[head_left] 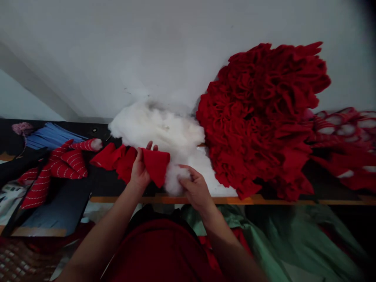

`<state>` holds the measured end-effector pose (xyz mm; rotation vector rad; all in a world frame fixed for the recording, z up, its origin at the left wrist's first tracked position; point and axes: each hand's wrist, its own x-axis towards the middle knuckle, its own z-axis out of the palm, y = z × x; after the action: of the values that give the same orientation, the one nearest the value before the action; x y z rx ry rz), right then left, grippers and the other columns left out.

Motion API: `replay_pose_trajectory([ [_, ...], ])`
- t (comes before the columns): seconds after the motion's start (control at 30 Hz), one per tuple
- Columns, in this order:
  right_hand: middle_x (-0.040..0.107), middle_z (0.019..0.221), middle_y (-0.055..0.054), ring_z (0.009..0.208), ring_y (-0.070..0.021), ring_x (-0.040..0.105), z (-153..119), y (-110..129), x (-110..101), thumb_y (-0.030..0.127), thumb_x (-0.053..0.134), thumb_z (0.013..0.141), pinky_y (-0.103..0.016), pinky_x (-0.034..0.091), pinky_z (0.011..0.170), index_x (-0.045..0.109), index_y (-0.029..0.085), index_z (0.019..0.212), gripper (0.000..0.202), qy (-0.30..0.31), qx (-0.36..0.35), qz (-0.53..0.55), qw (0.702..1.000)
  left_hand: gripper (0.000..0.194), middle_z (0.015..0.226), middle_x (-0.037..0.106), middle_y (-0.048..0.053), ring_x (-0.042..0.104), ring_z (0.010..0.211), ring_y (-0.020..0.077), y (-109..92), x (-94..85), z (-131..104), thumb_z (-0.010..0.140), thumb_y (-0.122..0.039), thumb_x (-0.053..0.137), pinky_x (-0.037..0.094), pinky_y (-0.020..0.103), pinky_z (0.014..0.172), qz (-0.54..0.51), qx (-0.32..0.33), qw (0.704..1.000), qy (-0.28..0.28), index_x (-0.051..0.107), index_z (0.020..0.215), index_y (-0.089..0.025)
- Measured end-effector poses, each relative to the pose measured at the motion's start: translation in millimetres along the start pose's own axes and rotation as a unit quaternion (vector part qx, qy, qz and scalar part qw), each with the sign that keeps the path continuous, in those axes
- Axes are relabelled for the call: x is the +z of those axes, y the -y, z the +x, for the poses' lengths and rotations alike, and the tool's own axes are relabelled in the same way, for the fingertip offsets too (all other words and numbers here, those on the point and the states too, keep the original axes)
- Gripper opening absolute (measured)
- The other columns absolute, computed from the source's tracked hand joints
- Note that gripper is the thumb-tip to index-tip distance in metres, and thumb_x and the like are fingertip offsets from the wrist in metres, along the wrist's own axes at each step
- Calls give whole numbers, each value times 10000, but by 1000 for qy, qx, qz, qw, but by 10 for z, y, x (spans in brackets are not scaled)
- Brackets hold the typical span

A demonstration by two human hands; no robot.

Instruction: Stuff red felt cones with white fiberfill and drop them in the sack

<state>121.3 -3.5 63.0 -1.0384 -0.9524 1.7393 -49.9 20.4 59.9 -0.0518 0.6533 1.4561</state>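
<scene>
My left hand [140,170] is closed on a red felt cone [157,164], whose wide end points right. In my right hand [194,184] a tuft of white stuffing [174,180] is pinched between thumb and fingers, close beside the cone's wide end. Whether the tuft touches the cone I cannot tell. Behind both hands lies a large heap of white stuffing [158,125]. More red felt pieces [108,156] lie on the table to the left of my left hand.
A tall pile of red felt pieces [261,117] stands at the right against the wall. Red striped stuffed pieces [66,162] and blue strips [53,135] lie at the left. Other striped pieces [346,127] are at the far right. Green fabric [279,239] hangs below the table edge [246,200].
</scene>
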Motion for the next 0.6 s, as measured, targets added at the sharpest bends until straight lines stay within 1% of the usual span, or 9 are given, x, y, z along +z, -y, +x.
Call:
replay_pose_trajectory([
  [0.07, 623, 682, 34, 542, -79, 530, -9, 55, -71, 229, 669, 565, -185, 441, 525, 628, 187, 879, 319, 37, 56, 9, 998, 406, 897, 649, 28, 617, 762, 132, 21, 19, -7, 854, -468, 342, 475, 313, 789, 20, -8, 1000, 6, 510, 1146, -241],
  [0.13, 630, 687, 29, 558, -88, 540, -27, 123, -119, 214, 664, 574, -194, 441, 536, 640, 178, 873, 303, 76, 76, -32, 994, 395, 885, 644, 26, 618, 739, 141, 49, 55, -19, 838, -476, 376, 483, 331, 762, 53, -15, 998, 13, 512, 1127, -243],
  [0.23, 657, 779, 24, 702, -129, 589, -66, 203, -94, 148, 577, 637, -238, 466, 665, 657, 204, 909, 289, 128, 17, -130, 983, 399, 903, 629, 32, 624, 740, 169, 137, 125, -30, 782, -491, 477, 491, 348, 706, 131, -4, 991, 27, 509, 1101, -253],
  [0.33, 655, 946, 27, 909, -159, 581, -90, 185, 13, 66, 463, 660, -288, 435, 846, 655, 244, 966, 403, 178, -72, -197, 961, 428, 936, 614, 47, 624, 759, 190, 286, 146, -19, 730, -472, 560, 489, 328, 661, 200, 35, 979, 5, 487, 1088, -250],
  [0.37, 649, 985, 27, 947, -162, 573, -92, 150, 48, 59, 443, 665, -299, 422, 878, 645, 250, 995, 432, 173, -89, -204, 959, 441, 931, 611, 46, 622, 758, 189, 340, 133, -14, 719, -461, 578, 487, 323, 658, 213, 48, 976, -12, 472, 1091, -250],
  [0.4, 642, 1015, 25, 970, -163, 568, -92, 104, 77, 58, 431, 669, -306, 415, 897, 631, 252, 1023, 450, 146, -102, -208, 962, 453, 918, 608, 41, 619, 753, 186, 391, 110, -11, 712, -452, 588, 485, 319, 660, 223, 60, 972, -33, 457, 1096, -250],
  [0.5, 627, 1063, 11, 1004, -164, 554, -90, -56, 120, 63, 438, 660, -307, 407, 919, 611, 237, 1049, 460, 17, -130, -223, 966, 470, 861, 594, 17, 603, 725, 161, 512, 2, -15, 704, -434, 600, 474, 293, 661, 246, 96, 961, -83, 432, 1099, -244],
  [0.53, 628, 1056, 6, 992, -165, 557, -90, -101, 123, 61, 445, 648, -302, 413, 911, 618, 229, 1030, 452, -2, -135, -230, 964, 468, 849, 586, 10, 594, 709, 150, 541, -37, -20, 700, -423, 606, 470, 282, 654, 249, 102, 959, -87, 427, 1092, -242],
  [0.6, 638, 1007, 0, 943, -164, 571, -87, -168, 118, 62, 455, 626, -290, 434, 877, 635, 214, 970, 418, 5, -132, -236, 963, 438, 837, 565, -5, 572, 675, 126, 583, -109, -34, 691, -392, 616, 460, 260, 633, 258, 111, 956, -81, 429, 1054, -235],
])
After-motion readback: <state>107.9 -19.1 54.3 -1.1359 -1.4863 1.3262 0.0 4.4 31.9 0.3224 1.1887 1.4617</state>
